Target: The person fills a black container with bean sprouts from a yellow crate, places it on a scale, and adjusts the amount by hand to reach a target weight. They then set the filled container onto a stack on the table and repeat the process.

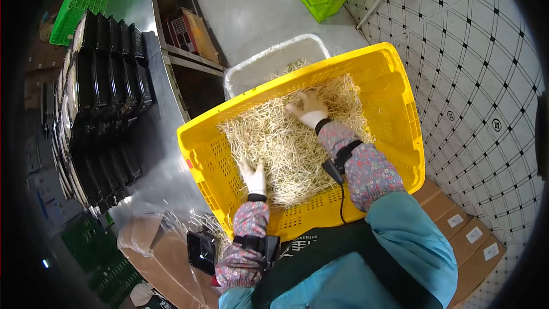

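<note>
Pale, slender sprouts [280, 146] lie in a tangled heap inside a yellow crate [392, 106], strands pointing every way, the crate's long axis slanting from lower left to upper right. The left hand [253, 178] and right hand [309, 109] touch them, open, fingers spread.

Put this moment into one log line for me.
left hand: at left edge of bean sprouts | right hand: on bean sprouts, farther forward | container: yellow perforated crate | beyond: white tub
</note>
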Motion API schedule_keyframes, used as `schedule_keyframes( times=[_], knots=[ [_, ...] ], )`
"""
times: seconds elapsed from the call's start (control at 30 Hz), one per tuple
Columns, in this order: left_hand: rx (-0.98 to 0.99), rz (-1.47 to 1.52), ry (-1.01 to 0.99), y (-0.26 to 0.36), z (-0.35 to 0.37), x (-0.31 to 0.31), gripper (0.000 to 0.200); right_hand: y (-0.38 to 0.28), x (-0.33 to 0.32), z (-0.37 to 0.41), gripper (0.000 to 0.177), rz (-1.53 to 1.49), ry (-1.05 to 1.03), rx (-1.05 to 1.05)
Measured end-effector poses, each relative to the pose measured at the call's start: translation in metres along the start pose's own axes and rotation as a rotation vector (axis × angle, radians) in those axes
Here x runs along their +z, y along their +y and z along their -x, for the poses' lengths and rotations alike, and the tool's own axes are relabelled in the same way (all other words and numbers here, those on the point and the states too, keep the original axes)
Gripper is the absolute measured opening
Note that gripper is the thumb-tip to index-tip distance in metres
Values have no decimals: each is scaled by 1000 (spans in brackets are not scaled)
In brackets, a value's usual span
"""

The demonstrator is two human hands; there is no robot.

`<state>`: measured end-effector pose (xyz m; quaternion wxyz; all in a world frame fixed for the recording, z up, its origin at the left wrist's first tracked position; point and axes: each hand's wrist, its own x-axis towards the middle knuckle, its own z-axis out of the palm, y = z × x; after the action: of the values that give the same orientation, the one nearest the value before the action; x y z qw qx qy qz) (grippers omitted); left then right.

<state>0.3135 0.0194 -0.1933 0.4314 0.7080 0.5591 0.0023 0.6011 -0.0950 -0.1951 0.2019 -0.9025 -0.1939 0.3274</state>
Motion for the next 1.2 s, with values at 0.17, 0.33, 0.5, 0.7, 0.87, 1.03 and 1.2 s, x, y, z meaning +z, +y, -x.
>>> schedule_keyframes(
  times=[0.17,0.33,0.5,0.7,0.87,1.03,1.2],
  knots=[
    [26,385,-333,31,59,-5,72,-44,21,125,46,-68,-180,-483],
    [-493,563,-405,111,130,-102,71,-55,14,173,57,-251,-495,-769],
    [-247,405,-333,56,111,-118,55,-1,-38,66,60,-424,-256,-419],
    [6,475,-469,89,117,-87,46,102,-40,63,103,287,-237,-9],
    [106,348,-654,84,120,-63,45,119,-20,134,94,131,-533,-296],
    [-10,322,-910,109,113,-7,53,166,-39,81,87,-95,-292,-156],
    [131,169,-884,109,99,94,74,181,-7,77,90,172,-164,143]
  ],
)
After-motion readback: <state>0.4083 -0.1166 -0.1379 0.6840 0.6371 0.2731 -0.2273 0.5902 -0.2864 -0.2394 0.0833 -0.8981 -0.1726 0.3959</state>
